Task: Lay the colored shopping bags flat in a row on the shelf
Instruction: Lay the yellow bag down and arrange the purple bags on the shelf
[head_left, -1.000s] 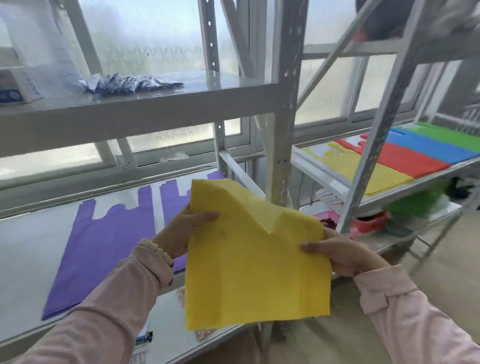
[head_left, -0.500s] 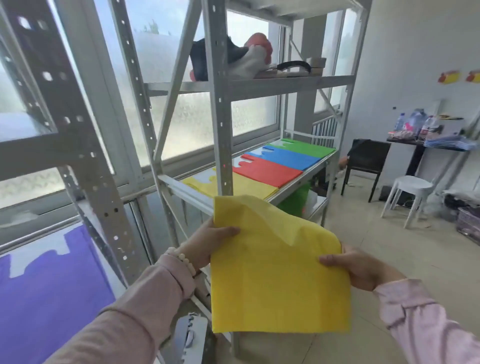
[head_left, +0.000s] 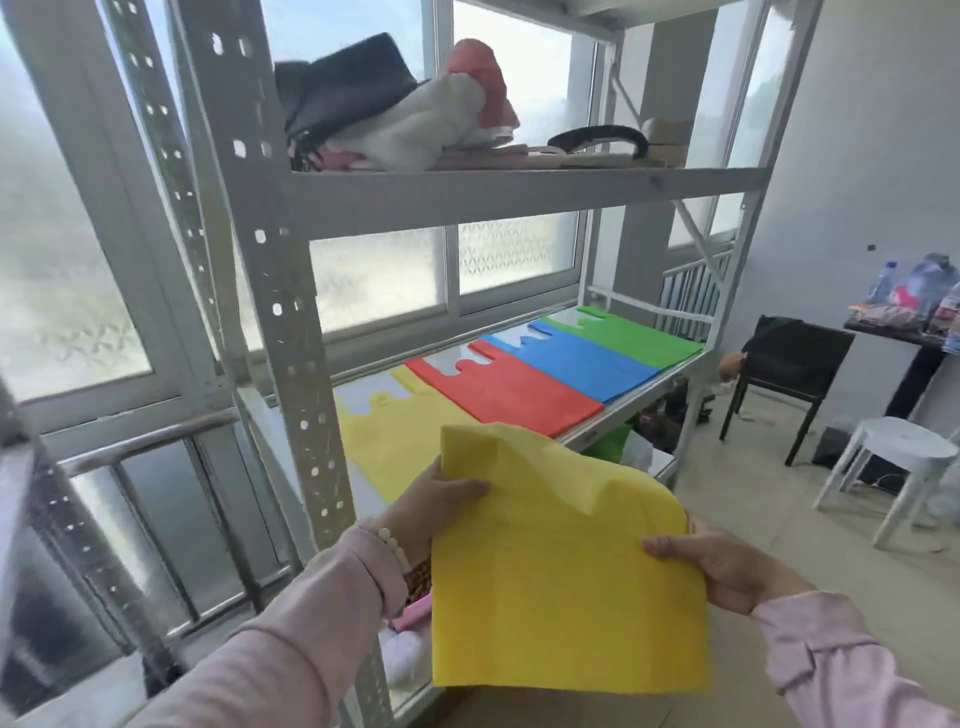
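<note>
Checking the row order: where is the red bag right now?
In the head view the red bag lies flat on the middle shelf, right of centre, between the yellow bag and blue bag.

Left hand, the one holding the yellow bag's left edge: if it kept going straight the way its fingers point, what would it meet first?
The left hand points right, across the held yellow bag, so it would probably meet that bag first; depth is unclear.

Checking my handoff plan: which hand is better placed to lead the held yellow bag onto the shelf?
Probably left. The left hand grips the folded yellow fabric bag on the edge nearest the grey metal shelf; the right hand holds the outer edge.
</note>
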